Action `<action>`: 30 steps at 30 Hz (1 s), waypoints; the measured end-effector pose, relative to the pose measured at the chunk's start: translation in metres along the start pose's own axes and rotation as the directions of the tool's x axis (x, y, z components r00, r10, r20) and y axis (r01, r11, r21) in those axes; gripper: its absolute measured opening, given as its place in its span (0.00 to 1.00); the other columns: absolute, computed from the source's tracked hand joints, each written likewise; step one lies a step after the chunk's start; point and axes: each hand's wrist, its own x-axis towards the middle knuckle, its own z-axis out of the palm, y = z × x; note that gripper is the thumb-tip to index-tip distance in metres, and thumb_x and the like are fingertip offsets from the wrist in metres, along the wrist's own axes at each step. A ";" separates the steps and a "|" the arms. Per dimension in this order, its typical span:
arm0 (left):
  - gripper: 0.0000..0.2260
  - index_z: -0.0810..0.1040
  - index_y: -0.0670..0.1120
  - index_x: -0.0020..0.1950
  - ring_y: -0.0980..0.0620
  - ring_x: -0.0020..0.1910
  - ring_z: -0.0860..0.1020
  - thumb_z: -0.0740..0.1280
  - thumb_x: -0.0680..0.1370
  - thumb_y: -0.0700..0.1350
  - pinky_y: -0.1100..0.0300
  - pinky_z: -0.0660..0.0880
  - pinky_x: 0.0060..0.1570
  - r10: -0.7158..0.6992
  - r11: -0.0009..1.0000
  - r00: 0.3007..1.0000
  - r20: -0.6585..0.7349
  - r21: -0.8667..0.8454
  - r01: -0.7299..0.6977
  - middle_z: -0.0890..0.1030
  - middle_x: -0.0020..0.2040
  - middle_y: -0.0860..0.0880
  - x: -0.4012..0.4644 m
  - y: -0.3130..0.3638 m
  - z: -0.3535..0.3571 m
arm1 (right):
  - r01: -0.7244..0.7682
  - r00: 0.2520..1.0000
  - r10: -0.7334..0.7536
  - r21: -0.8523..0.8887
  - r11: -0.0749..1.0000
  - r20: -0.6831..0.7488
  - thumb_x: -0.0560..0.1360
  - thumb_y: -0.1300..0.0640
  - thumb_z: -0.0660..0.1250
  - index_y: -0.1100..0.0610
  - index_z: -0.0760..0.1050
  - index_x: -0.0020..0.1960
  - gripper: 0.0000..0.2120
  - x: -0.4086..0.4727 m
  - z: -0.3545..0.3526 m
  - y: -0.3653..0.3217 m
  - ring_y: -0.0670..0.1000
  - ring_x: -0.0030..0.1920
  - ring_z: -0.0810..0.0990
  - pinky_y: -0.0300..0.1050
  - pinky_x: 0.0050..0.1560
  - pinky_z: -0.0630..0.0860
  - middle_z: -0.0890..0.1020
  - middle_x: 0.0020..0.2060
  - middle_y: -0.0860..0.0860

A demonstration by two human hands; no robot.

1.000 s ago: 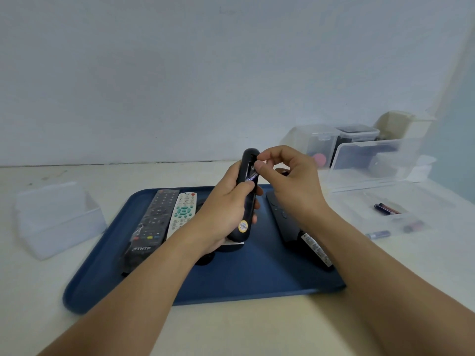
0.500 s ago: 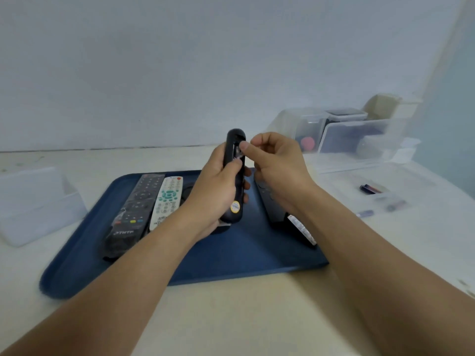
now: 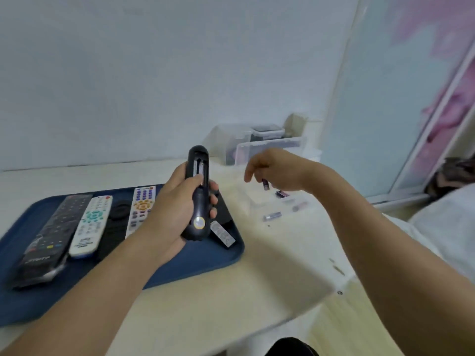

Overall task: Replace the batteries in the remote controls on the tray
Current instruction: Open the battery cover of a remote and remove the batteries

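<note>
My left hand [image 3: 180, 204] grips a black remote [image 3: 197, 194] upright above the blue tray [image 3: 164, 263], its back toward me and the battery bay open. My right hand [image 3: 277, 169] is out to the right over a clear lid [image 3: 280, 204], fingers pointing down and pinching a dark purple battery [image 3: 265, 184]. More batteries [image 3: 272, 216] lie on that lid. On the tray lie a long black remote [image 3: 48, 237], a white remote with teal buttons [image 3: 91, 224], a white remote with orange buttons [image 3: 141, 209] and another black remote [image 3: 223, 231].
Clear plastic boxes [image 3: 257, 147] stand at the back right against the wall. The table edge [image 3: 295, 312] runs diagonally at lower right. A glass partition [image 3: 385, 98] rises on the right.
My right hand left the top of the held remote and swung right to the lid with a battery in its fingers. The camera view turned right.
</note>
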 end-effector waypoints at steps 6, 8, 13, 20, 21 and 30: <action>0.09 0.76 0.43 0.63 0.48 0.33 0.76 0.60 0.85 0.40 0.54 0.75 0.32 -0.047 0.998 0.999 -0.015 0.036 0.047 0.81 0.41 0.43 0.004 -0.018 0.023 | -0.105 0.987 0.120 -0.135 0.985 0.108 0.79 0.68 0.53 0.49 0.80 0.47 0.21 0.017 0.002 0.036 0.54 0.36 0.75 0.48 0.36 0.74 0.79 0.46 0.59; 0.08 0.76 0.43 0.62 0.48 0.32 0.76 0.60 0.84 0.39 0.55 0.75 0.30 -0.057 0.998 0.998 -0.037 0.028 0.058 0.81 0.41 0.43 0.005 -0.019 0.020 | -0.087 0.978 0.110 -0.137 0.987 0.174 0.80 0.66 0.55 0.49 0.82 0.49 0.19 0.021 0.003 0.037 0.57 0.36 0.75 0.49 0.36 0.73 0.81 0.48 0.56; 0.07 0.77 0.44 0.58 0.48 0.32 0.77 0.61 0.84 0.40 0.56 0.75 0.31 -0.067 0.997 0.994 -0.084 0.040 0.071 0.81 0.41 0.42 0.003 -0.014 0.008 | -0.052 0.964 0.100 -0.196 0.979 0.245 0.83 0.63 0.54 0.51 0.81 0.59 0.18 0.010 -0.003 0.029 0.47 0.51 0.82 0.41 0.49 0.78 0.81 0.59 0.48; 0.04 0.79 0.43 0.51 0.50 0.30 0.74 0.65 0.82 0.40 0.56 0.72 0.31 -0.011 0.996 0.987 -0.161 0.086 0.025 0.79 0.38 0.44 -0.010 0.018 -0.033 | 0.227 0.974 -0.227 -0.067 0.972 0.009 0.82 0.58 0.62 0.53 0.83 0.56 0.11 -0.019 0.012 -0.068 0.45 0.53 0.81 0.29 0.49 0.73 0.84 0.53 0.46; 0.04 0.80 0.43 0.53 0.50 0.30 0.74 0.66 0.81 0.40 0.56 0.72 0.30 0.003 0.997 0.982 -0.187 0.072 0.011 0.78 0.37 0.45 -0.012 0.025 -0.042 | 0.285 0.958 -0.284 0.005 0.959 -0.023 0.81 0.59 0.64 0.54 0.83 0.54 0.09 -0.021 0.020 -0.085 0.44 0.51 0.81 0.28 0.48 0.73 0.85 0.51 0.46; 0.05 0.78 0.48 0.52 0.49 0.30 0.74 0.70 0.78 0.40 0.54 0.73 0.33 0.312 0.896 0.770 -0.557 0.441 -0.044 0.77 0.35 0.46 -0.078 0.122 -0.222 | 0.596 0.795 -0.606 0.164 0.786 0.011 0.80 0.65 0.63 0.58 0.83 0.58 0.13 0.050 0.157 -0.256 0.47 0.55 0.82 0.27 0.53 0.74 0.85 0.54 0.50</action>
